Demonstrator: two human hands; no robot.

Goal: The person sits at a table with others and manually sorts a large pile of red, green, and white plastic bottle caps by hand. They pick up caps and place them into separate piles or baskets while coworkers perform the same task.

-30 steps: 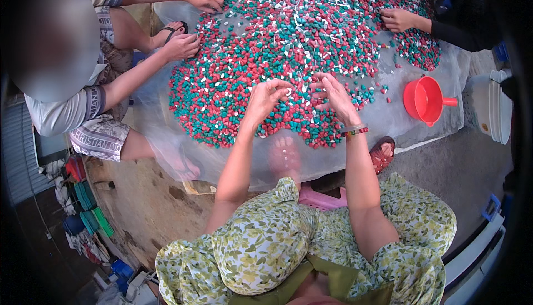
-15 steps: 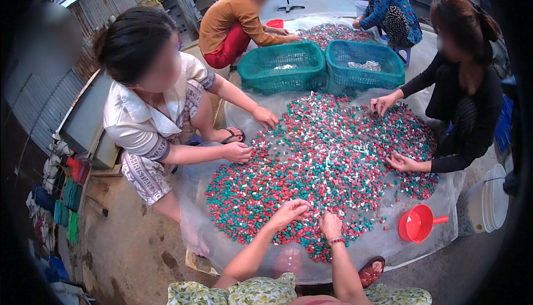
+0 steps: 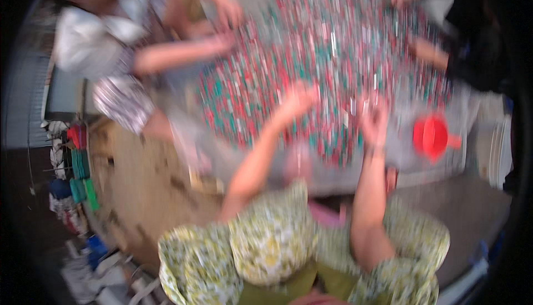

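Brown floor [image 3: 139,177] stretches along the left, and next to it lies a pale, see-through sheet [image 3: 413,170] bearing a broad pile [image 3: 247,91] of small red, green and white pieces, streaked by blur. Over the near part of this pile are the person's two bare hands, apart from each other: the left hand [image 3: 300,100] with its fingers bent, the right hand [image 3: 375,119] near the pile's right side. Blur hides the fingertips, so whether either one grips a piece cannot be told. Right of the pile, on the sheet, sits a red scoop [image 3: 430,137] with its handle pointing right; farther right stands a white bucket [image 3: 494,155]. At the left, a co-worker in a white top [image 3: 86,41] reaches both arms to the pile's edge; a black-sleeved co-worker [image 3: 472,55] reaches in from the right.
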